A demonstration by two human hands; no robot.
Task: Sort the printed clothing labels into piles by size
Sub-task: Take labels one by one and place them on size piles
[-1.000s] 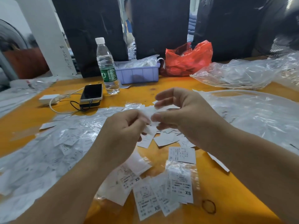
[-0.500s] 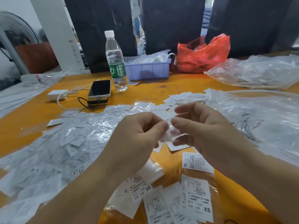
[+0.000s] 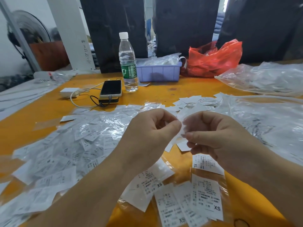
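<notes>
Above the middle of the orange bench (image 3: 188,89), the left hand (image 3: 147,138) and right hand (image 3: 218,136) pinch one small white label (image 3: 182,130) between thumbs and fingertips; its print is too blurred to read. Near the front edge lie labels marked XS (image 3: 208,195) and one marked XL (image 3: 206,164). A loose heap of labels (image 3: 68,145) in clear film covers the left side.
</notes>
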